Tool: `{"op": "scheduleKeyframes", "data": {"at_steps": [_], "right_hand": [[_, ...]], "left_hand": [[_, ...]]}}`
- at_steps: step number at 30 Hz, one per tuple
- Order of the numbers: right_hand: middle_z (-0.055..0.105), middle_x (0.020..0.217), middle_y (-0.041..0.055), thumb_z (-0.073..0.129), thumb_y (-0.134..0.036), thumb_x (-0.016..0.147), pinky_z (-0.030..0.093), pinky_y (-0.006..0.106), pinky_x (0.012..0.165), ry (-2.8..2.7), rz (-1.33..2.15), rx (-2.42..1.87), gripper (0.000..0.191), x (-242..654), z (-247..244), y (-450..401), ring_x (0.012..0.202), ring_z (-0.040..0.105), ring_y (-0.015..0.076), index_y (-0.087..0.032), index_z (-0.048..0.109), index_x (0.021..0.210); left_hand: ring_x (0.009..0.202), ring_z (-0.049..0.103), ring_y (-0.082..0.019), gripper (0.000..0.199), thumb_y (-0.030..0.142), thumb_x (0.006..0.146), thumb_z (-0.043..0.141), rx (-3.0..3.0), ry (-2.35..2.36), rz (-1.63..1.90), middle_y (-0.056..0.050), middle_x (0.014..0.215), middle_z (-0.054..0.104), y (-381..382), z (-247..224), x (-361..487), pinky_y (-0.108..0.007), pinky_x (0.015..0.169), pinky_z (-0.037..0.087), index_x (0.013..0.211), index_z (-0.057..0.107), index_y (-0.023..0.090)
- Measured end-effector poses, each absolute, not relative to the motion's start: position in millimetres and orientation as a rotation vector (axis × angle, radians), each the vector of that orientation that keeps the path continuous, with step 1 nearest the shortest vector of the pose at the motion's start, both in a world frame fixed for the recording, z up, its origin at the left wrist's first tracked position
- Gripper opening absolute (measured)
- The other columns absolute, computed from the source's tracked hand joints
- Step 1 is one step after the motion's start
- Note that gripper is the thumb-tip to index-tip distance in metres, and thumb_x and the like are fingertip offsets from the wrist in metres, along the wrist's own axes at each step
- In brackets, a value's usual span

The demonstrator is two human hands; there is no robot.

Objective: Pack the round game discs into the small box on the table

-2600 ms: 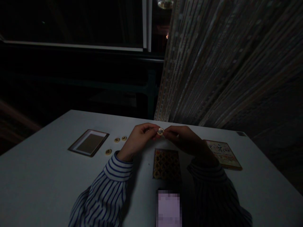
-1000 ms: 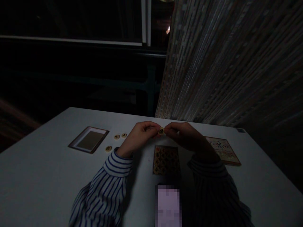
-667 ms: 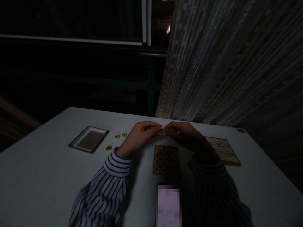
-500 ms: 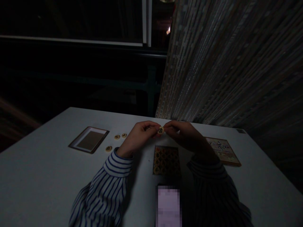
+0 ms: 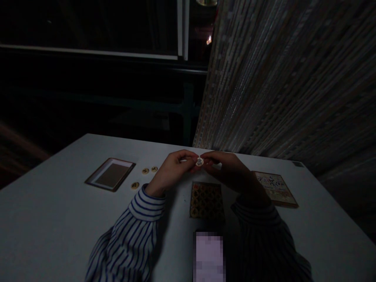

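Observation:
Between my two hands, above the far part of the table, is a round Chinese chess piece with a dark character facing me. My left hand pinches it from the left, thumb and fingers closed. From the right, the fingertips of my right hand close on its other edge. Below my hands lies a square box filled with rows of round chess pieces, in shadow. Beside my left wrist, three loose chess pieces rest on the table.
A shallow tray-like lid lies on the white table at the left. On the right is a flat printed box lid. A phone, pixelated, is at the near edge. A string curtain hangs behind.
The chess piece's face looks brighter and is turned slightly more toward me. My right fingers have shifted a little at its edge; the other things stay put.

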State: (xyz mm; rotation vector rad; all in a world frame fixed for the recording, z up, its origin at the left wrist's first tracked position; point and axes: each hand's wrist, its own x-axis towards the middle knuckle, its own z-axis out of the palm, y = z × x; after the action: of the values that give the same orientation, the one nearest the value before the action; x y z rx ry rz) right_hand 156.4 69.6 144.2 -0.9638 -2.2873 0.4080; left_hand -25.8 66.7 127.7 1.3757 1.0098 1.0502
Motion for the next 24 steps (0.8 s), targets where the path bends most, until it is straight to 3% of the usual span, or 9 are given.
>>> {"op": "scheduleKeyframes", "data": {"at_steps": [13,24], "right_hand": [[0.066,0.095,0.0055,0.055,-0.022,0.080,0.043,0.029,0.074,-2.344,0.244,-1.012,0.024,153,145,65,0.082,0.059,0.0156,-0.019,0.059,0.103],[0.065,0.087,0.0052,0.055,-0.031,0.081,0.042,0.028,0.071,-2.291,0.145,-1.074,0.023,148,149,52,0.078,0.057,0.0151,-0.017,0.061,0.099]], "left_hand": [[0.066,0.056,-0.011,0.024,0.032,0.073,0.060,1.460,1.008,1.071,-0.003,0.075,0.064,68,126,-28,-0.023,0.062,0.045,0.087,0.063,0.013],[0.067,0.057,-0.012,0.024,0.034,0.073,0.060,1.471,0.983,1.111,-0.003,0.073,0.065,64,132,-25,-0.024,0.063,0.045,0.084,0.064,0.012]]}}
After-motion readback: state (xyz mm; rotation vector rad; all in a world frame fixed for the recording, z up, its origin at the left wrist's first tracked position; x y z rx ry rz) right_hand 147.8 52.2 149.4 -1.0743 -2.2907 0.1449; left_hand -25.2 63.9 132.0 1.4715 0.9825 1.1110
